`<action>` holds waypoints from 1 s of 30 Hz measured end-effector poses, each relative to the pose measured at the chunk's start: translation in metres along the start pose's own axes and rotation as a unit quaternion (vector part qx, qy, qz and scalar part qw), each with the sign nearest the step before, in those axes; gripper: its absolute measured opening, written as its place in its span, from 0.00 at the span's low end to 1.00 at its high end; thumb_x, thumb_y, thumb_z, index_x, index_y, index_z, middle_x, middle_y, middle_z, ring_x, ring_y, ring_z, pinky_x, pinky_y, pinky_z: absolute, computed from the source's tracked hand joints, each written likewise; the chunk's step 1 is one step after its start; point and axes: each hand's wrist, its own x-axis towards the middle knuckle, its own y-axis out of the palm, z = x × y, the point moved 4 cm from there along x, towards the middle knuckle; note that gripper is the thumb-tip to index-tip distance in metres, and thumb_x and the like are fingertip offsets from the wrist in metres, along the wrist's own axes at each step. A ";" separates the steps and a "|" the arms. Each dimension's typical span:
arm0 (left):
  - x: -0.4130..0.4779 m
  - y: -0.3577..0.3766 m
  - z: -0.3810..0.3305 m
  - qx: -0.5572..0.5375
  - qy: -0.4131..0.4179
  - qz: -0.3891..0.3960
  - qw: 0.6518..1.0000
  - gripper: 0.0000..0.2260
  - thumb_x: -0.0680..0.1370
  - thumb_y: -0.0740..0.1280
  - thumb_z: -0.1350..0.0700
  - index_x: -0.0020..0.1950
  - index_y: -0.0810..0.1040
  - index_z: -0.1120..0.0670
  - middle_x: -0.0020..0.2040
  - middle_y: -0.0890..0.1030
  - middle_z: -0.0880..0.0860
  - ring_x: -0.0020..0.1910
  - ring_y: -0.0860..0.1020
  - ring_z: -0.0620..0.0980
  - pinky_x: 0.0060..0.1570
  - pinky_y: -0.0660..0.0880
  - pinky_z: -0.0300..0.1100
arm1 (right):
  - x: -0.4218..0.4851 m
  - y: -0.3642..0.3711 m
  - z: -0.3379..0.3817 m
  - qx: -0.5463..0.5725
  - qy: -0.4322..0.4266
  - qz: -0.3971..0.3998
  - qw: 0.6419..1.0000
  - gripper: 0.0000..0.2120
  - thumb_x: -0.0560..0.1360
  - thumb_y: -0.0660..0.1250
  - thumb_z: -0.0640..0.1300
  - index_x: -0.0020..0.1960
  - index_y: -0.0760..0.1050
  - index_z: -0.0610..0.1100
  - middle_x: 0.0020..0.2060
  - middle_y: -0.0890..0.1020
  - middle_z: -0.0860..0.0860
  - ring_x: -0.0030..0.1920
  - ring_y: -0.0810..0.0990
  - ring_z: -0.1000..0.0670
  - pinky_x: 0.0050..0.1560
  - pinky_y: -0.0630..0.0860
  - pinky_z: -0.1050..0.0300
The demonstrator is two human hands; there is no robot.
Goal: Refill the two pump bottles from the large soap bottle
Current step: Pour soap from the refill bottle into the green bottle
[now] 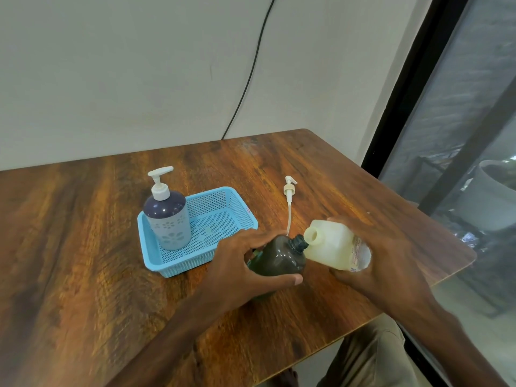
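Now, the pour: the large soap bottle (332,248) lies tilted in the right grip (374,247), its open mouth just beside the threaded neck of the dark pump bottle (279,258) — no soap stream that I can see.
Left grip (243,263): fingers and thumb wrapped round the dark pump bottle's body, which leans toward the big one. Whether its base rests on the tabletop (83,247) I cannot tell.
Right grip: clasped round the large soap bottle's base end.
Doing it well: I'd bring the wide mouth above the narrow neck, not alongside it, stand the dark bottle straighter and tip slowly — a gush would likely run down the outside.
Loose pump (289,191): lying on the tabletop just behind the two necks, tube pointing toward them. A careless swing could knock it.
Blue basket (195,268): left of the hands, with the second pump bottle (169,222) upright in its left end, pump on, not yet opened.
Cable (251,68): on the wall, well apart.
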 end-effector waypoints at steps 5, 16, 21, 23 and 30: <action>-0.001 0.001 0.000 -0.008 0.001 -0.012 1.000 0.38 0.65 0.79 0.32 0.72 0.76 0.41 0.64 0.81 0.37 0.63 0.78 0.38 0.58 0.80 0.36 | 0.005 -0.002 0.000 -0.011 -0.006 0.000 1.000 0.45 0.56 0.86 0.44 0.69 0.71 0.53 0.54 0.83 0.52 0.53 0.74 0.53 0.47 0.63 0.70; -0.006 0.000 -0.003 -0.055 0.009 -0.058 0.997 0.29 0.64 0.80 0.36 0.61 0.74 0.29 0.57 0.79 0.27 0.62 0.78 0.31 0.57 0.78 0.30 | 0.018 -0.003 -0.004 -0.018 -0.009 0.043 0.999 0.38 0.62 0.84 0.47 0.70 0.75 0.48 0.60 0.83 0.50 0.59 0.80 0.46 0.51 0.76 0.53; -0.005 -0.001 -0.002 -0.061 0.013 -0.069 0.996 0.28 0.64 0.80 0.36 0.61 0.73 0.30 0.55 0.77 0.23 0.61 0.76 0.27 0.55 0.76 0.26 | 0.023 -0.005 -0.001 -0.034 -0.013 0.037 0.999 0.38 0.62 0.84 0.47 0.70 0.75 0.48 0.60 0.83 0.49 0.59 0.81 0.43 0.51 0.77 0.49; -0.006 -0.002 -0.002 -0.063 0.017 -0.074 0.995 0.30 0.64 0.80 0.36 0.63 0.74 0.31 0.56 0.78 0.25 0.62 0.77 0.28 0.55 0.77 0.27 | 0.025 -0.005 0.000 -0.037 -0.021 0.033 0.999 0.38 0.62 0.84 0.46 0.69 0.75 0.47 0.59 0.83 0.48 0.58 0.81 0.43 0.51 0.77 0.49; -0.007 -0.004 -0.001 -0.065 0.008 -0.079 0.995 0.31 0.64 0.81 0.37 0.64 0.74 0.33 0.55 0.77 0.20 0.62 0.76 0.27 0.55 0.77 0.27 | 0.028 -0.003 -0.001 -0.040 -0.027 0.031 0.998 0.38 0.62 0.84 0.45 0.69 0.75 0.45 0.59 0.83 0.46 0.58 0.81 0.40 0.52 0.77 0.46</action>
